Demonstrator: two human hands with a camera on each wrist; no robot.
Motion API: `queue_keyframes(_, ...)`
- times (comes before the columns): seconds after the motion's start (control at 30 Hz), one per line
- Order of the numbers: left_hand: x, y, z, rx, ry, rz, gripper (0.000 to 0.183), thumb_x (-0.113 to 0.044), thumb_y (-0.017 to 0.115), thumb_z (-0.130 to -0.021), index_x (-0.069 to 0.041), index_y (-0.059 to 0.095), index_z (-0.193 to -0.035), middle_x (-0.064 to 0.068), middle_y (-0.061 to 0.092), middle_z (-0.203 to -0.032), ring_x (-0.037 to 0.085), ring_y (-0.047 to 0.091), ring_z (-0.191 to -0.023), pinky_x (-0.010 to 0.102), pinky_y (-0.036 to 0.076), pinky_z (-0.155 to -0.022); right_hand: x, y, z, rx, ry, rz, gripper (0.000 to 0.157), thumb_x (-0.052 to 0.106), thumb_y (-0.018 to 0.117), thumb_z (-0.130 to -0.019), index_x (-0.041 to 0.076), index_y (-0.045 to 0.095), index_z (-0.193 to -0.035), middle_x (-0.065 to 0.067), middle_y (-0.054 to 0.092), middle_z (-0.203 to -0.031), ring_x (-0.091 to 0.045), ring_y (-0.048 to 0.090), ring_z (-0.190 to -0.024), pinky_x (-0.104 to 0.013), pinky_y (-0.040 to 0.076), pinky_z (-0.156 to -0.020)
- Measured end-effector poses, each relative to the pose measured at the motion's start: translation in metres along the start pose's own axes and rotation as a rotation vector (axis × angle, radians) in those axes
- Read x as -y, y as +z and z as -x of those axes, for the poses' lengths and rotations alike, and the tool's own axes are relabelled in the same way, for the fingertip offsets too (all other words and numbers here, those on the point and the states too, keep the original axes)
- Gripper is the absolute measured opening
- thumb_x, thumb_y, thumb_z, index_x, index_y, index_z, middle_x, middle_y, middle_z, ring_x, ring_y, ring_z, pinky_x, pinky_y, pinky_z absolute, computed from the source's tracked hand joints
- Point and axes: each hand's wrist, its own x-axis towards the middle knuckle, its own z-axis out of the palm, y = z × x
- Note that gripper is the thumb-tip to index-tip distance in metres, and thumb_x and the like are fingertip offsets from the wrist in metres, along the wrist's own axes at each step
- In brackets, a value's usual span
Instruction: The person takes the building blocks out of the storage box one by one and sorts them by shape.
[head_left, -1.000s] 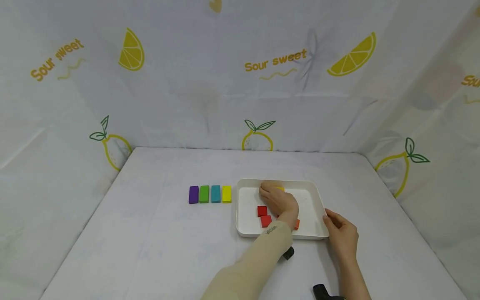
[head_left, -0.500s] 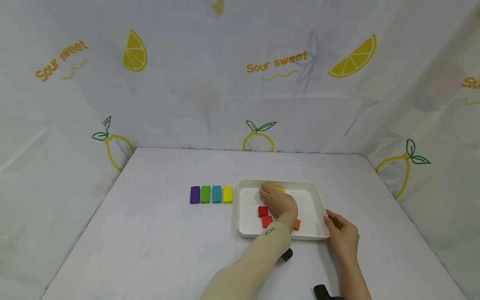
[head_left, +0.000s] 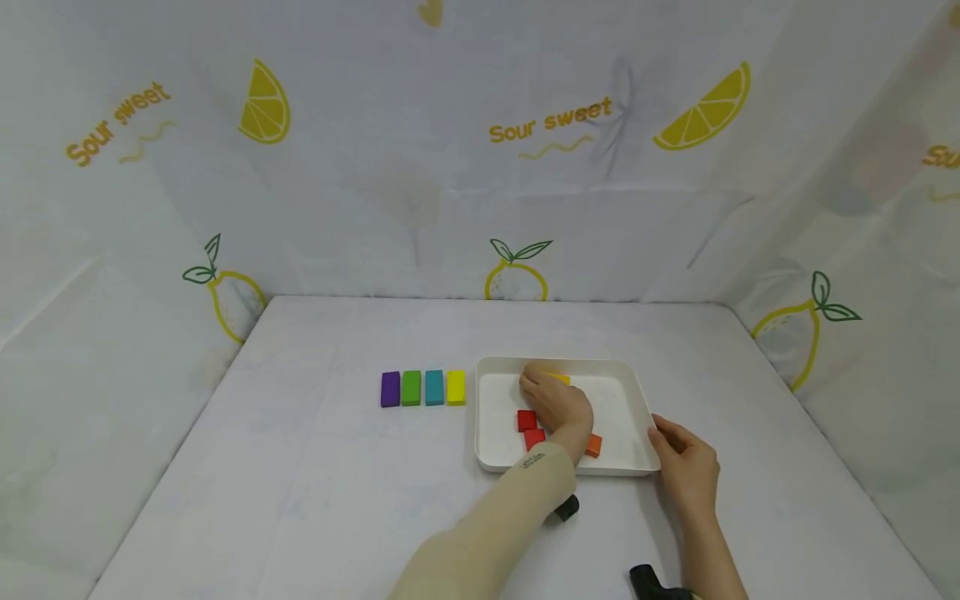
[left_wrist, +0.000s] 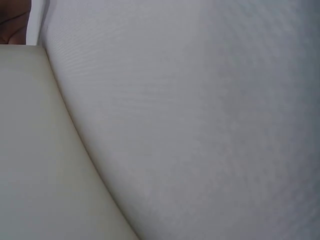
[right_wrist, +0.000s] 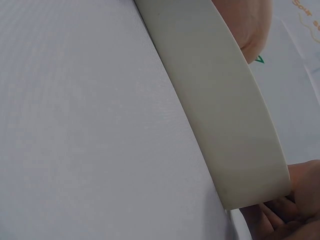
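Note:
A white rectangular tray (head_left: 498,400) stands on the table with several coloured blocks in it. Over its middle reaches my left hand (head_left: 558,400), fingertips bent down near the far left inside wall; the fingers' undersides and anything under them are hidden, so I cannot tell what they hold. Two red blocks (head_left: 527,421) lie beside that wrist. A yellow block (head_left: 559,379) shows behind the hand, and an orange block (head_left: 593,446) to its right. My right hand (head_left: 684,467) grips the tray's near right corner, thumb at the rim. In the right wrist view the tray's side wall (right_wrist: 215,100) runs between both hands.
Left of the tray stand a purple block (head_left: 390,389), a green block (head_left: 411,388), a blue block (head_left: 434,387) and a yellow block (head_left: 456,387) in a row, the last close to the tray wall. White lemon-print cloth (head_left: 375,167) rises behind the table.
My left wrist and sleeve have shifted slightly left, with the hand at the same spot in the tray. The right hand keeps its hold on the corner; the blocks stay put.

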Motion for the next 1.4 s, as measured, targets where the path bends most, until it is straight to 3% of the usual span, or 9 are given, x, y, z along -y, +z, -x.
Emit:
queue_keyframes(0.27,0.001,-0.005,-0.005,0.130,-0.029,0.034,0.050,0.006,0.065,-0.080,-0.007,0.047,-0.125,0.009,0.051,-0.123,0.024,0.052,-0.111,0.037,0.058,-0.085,-0.001,0.001,-0.001,0.003,0.004,0.006,0.034,0.024,0.062,-0.096,0.007,0.068,-0.125,-0.020,0.070,-0.121,0.030,0.042,-0.073,0.004,0.040,-0.065)
queue_keyframes(0.43,0.000,-0.011,-0.007,0.246,0.008,0.067,0.059,0.005,0.065,-0.081,-0.008,0.046,-0.135,0.008,0.050,-0.135,0.023,0.053,-0.116,0.038,0.056,-0.093,-0.002,0.001,-0.002,0.010,0.003,-0.005,0.035,0.024,0.061,-0.097,0.006,0.068,-0.126,-0.020,0.070,-0.122,0.029,0.043,-0.074,0.003,0.041,-0.065)
queue_keyframes(0.67,-0.004,-0.033,-0.016,0.414,0.192,0.163,0.064,0.007,0.068,-0.080,-0.007,0.047,-0.138,0.007,0.052,-0.132,0.020,0.055,-0.115,0.033,0.051,-0.106,-0.002,0.001,-0.002,0.011,0.008,-0.001,0.035,0.025,0.061,-0.097,0.007,0.067,-0.126,-0.020,0.070,-0.122,0.029,0.043,-0.074,0.003,0.041,-0.065)
queue_keyframes(1.1,-0.002,-0.084,-0.057,0.688,0.560,0.147,0.066,-0.004,0.076,-0.080,-0.005,0.048,-0.140,0.009,0.054,-0.137,0.024,0.056,-0.127,0.035,0.048,-0.111,-0.001,-0.001,-0.001,0.011,0.005,0.001,0.035,0.024,0.061,-0.097,0.006,0.067,-0.127,-0.021,0.069,-0.123,0.029,0.042,-0.074,0.005,0.039,-0.065)
queue_keyframes(1.23,0.001,-0.100,-0.070,0.755,0.649,0.132,0.066,-0.007,0.077,-0.082,-0.006,0.047,-0.141,0.009,0.054,-0.138,0.025,0.055,-0.128,0.038,0.047,-0.112,-0.001,-0.001,0.000,0.014,0.011,-0.001,0.035,0.024,0.061,-0.097,0.006,0.066,-0.127,-0.021,0.069,-0.124,0.029,0.041,-0.074,0.005,0.040,-0.065)
queue_keyframes(1.4,0.003,-0.117,-0.089,0.822,0.726,0.121,0.067,-0.005,0.078,-0.082,-0.004,0.047,-0.141,0.010,0.054,-0.140,0.024,0.054,-0.132,0.034,0.043,-0.116,0.000,0.000,0.001,0.006,0.011,-0.006,0.034,0.022,0.061,-0.097,0.005,0.067,-0.126,-0.021,0.069,-0.124,0.029,0.042,-0.074,0.004,0.040,-0.064)
